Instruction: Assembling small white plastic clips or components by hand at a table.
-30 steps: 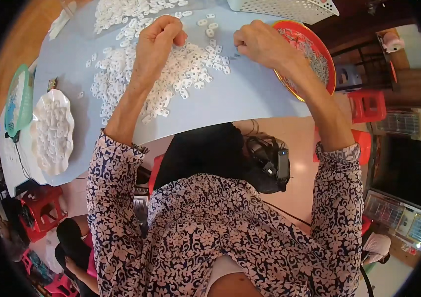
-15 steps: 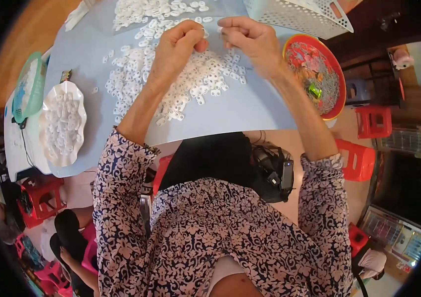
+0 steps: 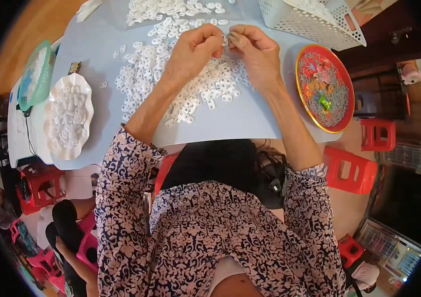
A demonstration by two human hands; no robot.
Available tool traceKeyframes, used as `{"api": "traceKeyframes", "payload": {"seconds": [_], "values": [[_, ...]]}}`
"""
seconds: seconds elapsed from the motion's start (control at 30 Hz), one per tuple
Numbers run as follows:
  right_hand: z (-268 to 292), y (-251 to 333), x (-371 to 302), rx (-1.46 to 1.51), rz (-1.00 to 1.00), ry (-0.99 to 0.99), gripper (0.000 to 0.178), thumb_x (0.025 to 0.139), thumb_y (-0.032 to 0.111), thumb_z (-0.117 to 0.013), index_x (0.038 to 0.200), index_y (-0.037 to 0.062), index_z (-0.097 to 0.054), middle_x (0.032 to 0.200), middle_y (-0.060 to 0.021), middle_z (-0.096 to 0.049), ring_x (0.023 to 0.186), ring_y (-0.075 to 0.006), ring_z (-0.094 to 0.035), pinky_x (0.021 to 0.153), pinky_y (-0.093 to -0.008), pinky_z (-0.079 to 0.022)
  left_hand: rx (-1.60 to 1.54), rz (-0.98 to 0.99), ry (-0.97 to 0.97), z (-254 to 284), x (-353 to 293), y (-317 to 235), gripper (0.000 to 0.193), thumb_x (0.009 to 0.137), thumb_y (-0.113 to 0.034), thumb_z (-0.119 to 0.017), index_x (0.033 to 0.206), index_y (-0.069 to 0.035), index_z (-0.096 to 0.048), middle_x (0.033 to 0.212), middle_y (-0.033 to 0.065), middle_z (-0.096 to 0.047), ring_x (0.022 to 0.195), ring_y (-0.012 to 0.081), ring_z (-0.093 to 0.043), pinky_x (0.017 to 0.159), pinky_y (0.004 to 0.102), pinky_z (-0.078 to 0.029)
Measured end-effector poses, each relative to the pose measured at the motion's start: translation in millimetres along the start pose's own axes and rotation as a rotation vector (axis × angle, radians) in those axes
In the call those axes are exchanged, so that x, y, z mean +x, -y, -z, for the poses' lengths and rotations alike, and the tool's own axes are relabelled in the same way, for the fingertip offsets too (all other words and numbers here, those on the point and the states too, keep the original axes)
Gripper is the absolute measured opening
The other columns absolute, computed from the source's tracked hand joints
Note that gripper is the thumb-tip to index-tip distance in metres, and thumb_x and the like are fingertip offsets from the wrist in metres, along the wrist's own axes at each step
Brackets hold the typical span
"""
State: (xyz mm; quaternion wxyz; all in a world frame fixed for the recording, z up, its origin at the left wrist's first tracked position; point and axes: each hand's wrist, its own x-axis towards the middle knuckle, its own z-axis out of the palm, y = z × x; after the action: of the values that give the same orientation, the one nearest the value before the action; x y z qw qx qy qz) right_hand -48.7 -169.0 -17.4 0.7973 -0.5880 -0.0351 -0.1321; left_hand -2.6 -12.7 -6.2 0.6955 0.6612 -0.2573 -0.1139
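My left hand (image 3: 198, 49) and my right hand (image 3: 257, 57) meet fingertip to fingertip over the far part of the table, both pinched closed. A small white plastic piece (image 3: 224, 41) shows between them, at my left fingertips. Whatever my right fingers pinch is too small to make out. Under and around my hands spreads a loose heap of small white oval pieces with holes (image 3: 143, 74). To the right stands a red bowl with a gold rim (image 3: 350, 94), holding many thin grey bits (image 3: 338, 94) and a bright green wrapper (image 3: 324, 102).
A white scalloped dish (image 3: 87, 123) of white pieces and a green basket (image 3: 47, 81) stand at the left. A white perforated basket (image 3: 294, 27) sits far right on the blue-grey table (image 3: 220, 126). Red stools (image 3: 351, 171) stand nearby; another person's arm (image 3: 79, 260) shows lower left.
My hands have come together from a small gap, and the white piece now sits between them. The view has shifted slightly, moving the table things right and mostly down in the picture.
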Motion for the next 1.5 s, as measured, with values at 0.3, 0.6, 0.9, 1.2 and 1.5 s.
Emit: {"api": "traceKeyframes", "payload": {"seconds": [0.3, 0.6, 0.9, 1.2, 1.5], "values": [[-4, 2, 0, -0.010, 0.023, -0.016, 0.022, 0.085, 0.007, -0.065, 0.106, 0.0008, -0.062, 0.091, -0.0041, -0.065, 0.080, -0.0101, -0.059, 0.073, -0.0244, -0.048, -0.021, 0.004, -0.013, -5, -3, -4, 0.015, 0.088, -0.013, -0.052, 0.082, -0.002, -0.061, 0.065, 0.0002, -0.056, 0.063, 0.0061, -0.051, 0.059, 0.0211, -0.041], [-6, 2, 0, -0.082, 0.091, -0.038, 0.022, 0.084, 0.004, -0.065, 0.105, -0.0006, -0.063, 0.091, -0.0054, -0.066, 0.081, -0.0095, -0.061, 0.075, -0.0220, -0.050, -0.074, -0.029, -0.041, -8, -4, 2, 0.016, 0.089, -0.013, -0.052, 0.085, 0.000, -0.061, 0.068, 0.0035, -0.060, 0.066, 0.0091, -0.057, 0.064, 0.0224, -0.046], [-4, 8, 0, -0.173, 0.163, -0.034, 0.020, 0.083, -0.001, -0.063, 0.103, -0.0014, -0.063, 0.092, -0.0049, -0.066, 0.082, -0.0086, -0.061, 0.075, -0.0211, -0.050, -0.162, -0.011, 0.066, -6, 0, 3, 0.015, 0.089, -0.013, -0.054, 0.086, 0.000, -0.061, 0.071, 0.0050, -0.064, 0.068, 0.0095, -0.059, 0.067, 0.0232, -0.048], [0, 8, 1, -0.270, 0.109, 0.008, 0.014, 0.085, 0.002, -0.062, 0.097, -0.0017, -0.066, 0.085, -0.0031, -0.066, 0.077, -0.0078, -0.060, 0.071, -0.0203, -0.049, 0.055, -0.026, 0.074, -1, 0, 5, 0.014, 0.088, -0.013, -0.054, 0.084, -0.002, -0.062, 0.069, 0.0023, -0.062, 0.068, 0.0069, -0.055, 0.064, 0.0223, -0.044], [-1, 8, 1, -0.262, 0.063, 0.026, 0.012, 0.087, 0.011, -0.063, 0.087, -0.0010, -0.067, 0.074, 0.0006, -0.063, 0.065, -0.0042, -0.051, 0.059, -0.0185, -0.042, -0.005, -0.018, 0.080, -5, -1, 4, 0.013, 0.088, -0.013, -0.054, 0.085, -0.002, -0.062, 0.069, 0.0027, -0.062, 0.063, 0.0060, -0.052, 0.061, 0.0219, -0.043]]}}
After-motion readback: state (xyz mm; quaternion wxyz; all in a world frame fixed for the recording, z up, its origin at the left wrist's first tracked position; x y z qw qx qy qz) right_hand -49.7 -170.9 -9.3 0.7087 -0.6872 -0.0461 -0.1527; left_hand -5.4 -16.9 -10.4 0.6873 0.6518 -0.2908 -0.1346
